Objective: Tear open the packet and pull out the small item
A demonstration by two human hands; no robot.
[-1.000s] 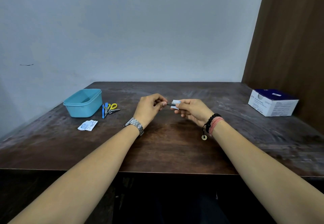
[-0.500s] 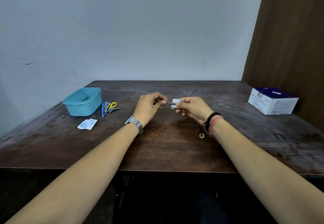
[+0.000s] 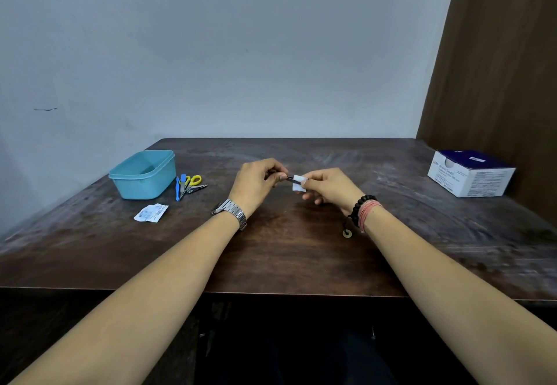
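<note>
Your left hand pinches a thin dark metal tool level above the dark wooden table, so its tip meets the small white pad that your right hand grips with curled fingers. To your left lie a teal plastic tub, yellow-handled scissors and a torn white wrapper; a white and navy box sits far right. Nothing stands between the hands.

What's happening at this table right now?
A person sits at a dark wooden table. The left hand pinches a thin dark metal tool, and the right hand holds a small white pad wrapped around the tool's tip, above the tabletop. Off to the left lie a blue tub, small scissors and tools and a torn packet. A white and blue box sits far right.
</note>
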